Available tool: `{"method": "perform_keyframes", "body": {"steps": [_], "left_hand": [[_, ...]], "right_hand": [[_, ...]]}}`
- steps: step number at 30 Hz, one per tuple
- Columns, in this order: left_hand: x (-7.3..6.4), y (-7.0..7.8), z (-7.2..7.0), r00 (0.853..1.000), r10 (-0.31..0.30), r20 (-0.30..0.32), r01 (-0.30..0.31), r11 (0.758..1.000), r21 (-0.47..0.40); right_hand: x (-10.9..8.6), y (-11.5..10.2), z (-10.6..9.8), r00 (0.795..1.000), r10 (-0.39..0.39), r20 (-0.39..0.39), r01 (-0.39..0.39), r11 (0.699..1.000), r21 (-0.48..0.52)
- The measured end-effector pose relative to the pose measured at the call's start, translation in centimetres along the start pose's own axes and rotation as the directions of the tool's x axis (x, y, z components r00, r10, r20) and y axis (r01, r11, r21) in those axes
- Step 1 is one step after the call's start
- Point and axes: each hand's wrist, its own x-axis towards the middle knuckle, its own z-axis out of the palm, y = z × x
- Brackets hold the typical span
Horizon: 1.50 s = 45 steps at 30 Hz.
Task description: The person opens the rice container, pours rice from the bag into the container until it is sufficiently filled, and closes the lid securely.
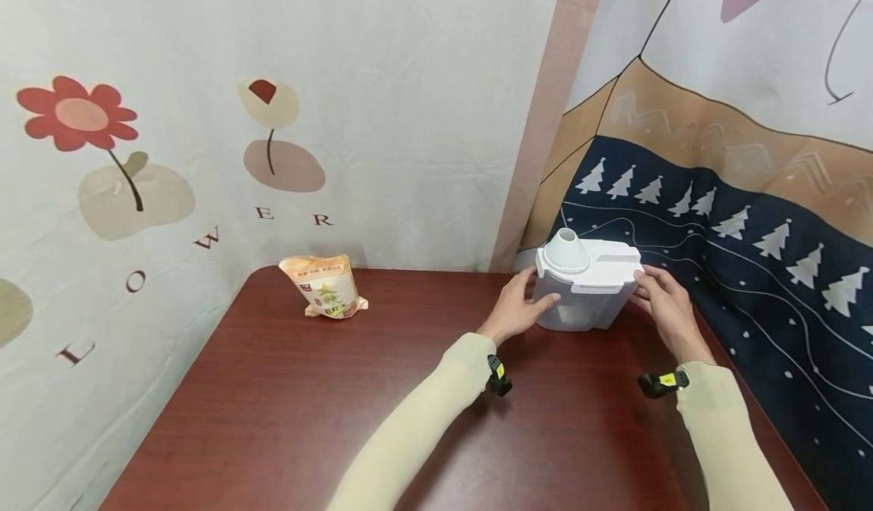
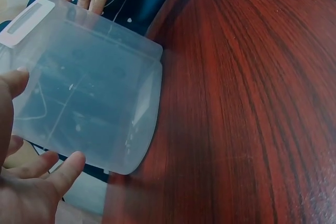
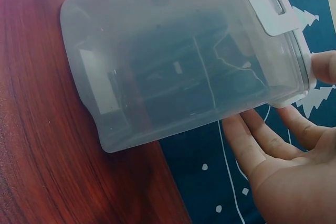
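A translucent plastic storage container with a white lid stands at the far right of the table. A white cone-shaped spout cap rises from the lid's left part. My left hand holds the container's left end, thumb on the front face and fingers along the side. At the opposite end, my right hand grips the lid's corner with the thumb, its fingers under the rim and against the wall. Through the cloudy wall no contents show clearly in the left wrist view.
An orange and white printed pouch stands upright near the table's back left. The dark red wooden table meets a pale flower-printed curtain behind. A navy cloth with white trees hangs along the right edge, close to my right hand.
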Motion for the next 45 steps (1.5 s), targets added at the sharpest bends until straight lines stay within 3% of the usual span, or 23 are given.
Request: {"method": "perform_keyframes", "body": {"steps": [18,32,45], "left_hand": [[-0.1,0.2,0.5,0.999,-0.024,-0.044,0.024,1.0,0.008],[-1.2,0.2,0.0,0.998,-0.043,-0.046,0.044,0.999,0.013],[-2.6,-0.2,-0.9,0.998,-0.021,-0.062,0.019,0.999,-0.029]], "right_hand": [[-0.4,-0.1,0.3,1.0,0.016,-0.011,-0.016,1.0,0.012],[-1.2,-0.3,0.6,1.0,0.019,-0.001,-0.019,0.999,-0.033],[-2.3,-0.5,1.3,1.0,0.006,0.021,-0.004,0.996,-0.086]]}}
